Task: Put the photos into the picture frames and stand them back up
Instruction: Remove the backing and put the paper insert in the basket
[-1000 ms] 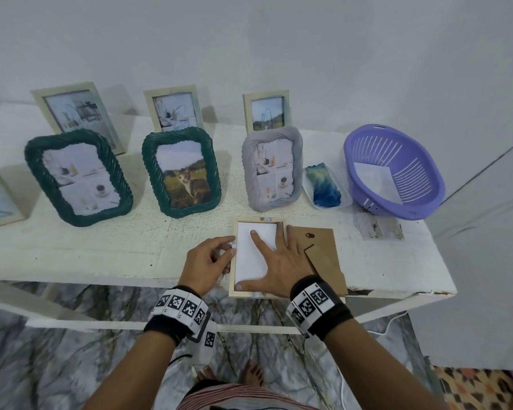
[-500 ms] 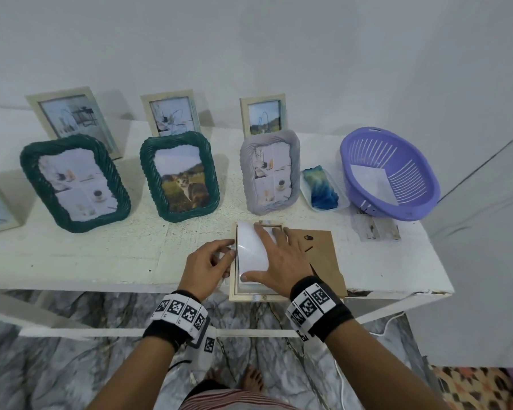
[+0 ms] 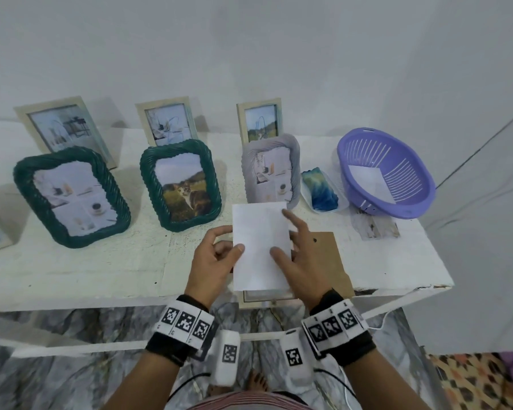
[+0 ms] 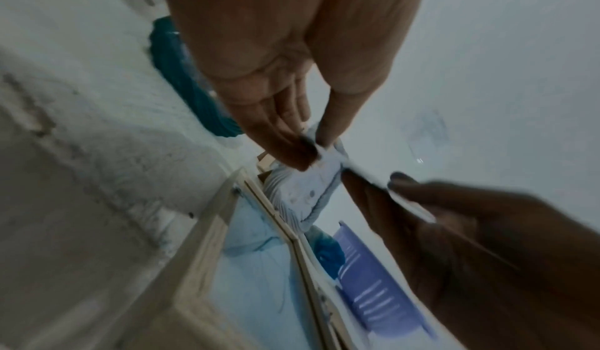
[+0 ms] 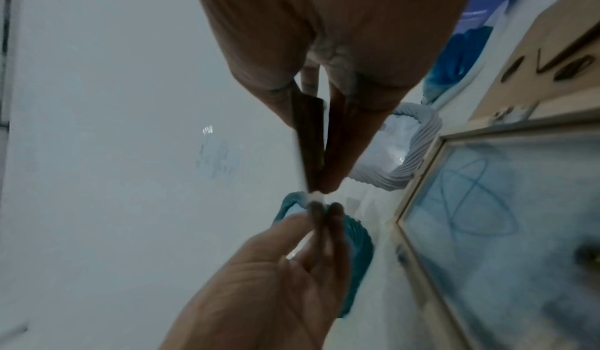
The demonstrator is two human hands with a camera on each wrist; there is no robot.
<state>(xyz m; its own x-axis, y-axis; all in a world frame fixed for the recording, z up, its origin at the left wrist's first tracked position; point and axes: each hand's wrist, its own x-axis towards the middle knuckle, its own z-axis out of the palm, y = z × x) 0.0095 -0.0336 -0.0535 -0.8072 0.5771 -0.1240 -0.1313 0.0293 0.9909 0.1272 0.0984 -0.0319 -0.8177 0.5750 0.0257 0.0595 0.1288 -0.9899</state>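
Here the photo, white back up, was held above the face-down frame at the worktop edge; left hand and right hand pinched its sides. Next: lower it squarely into the recess.

The white surface carries six upright frames: three wooden behind, two green and one grey in front. A purple basket, a brown backing board and a flat wooden frame also lie on it.
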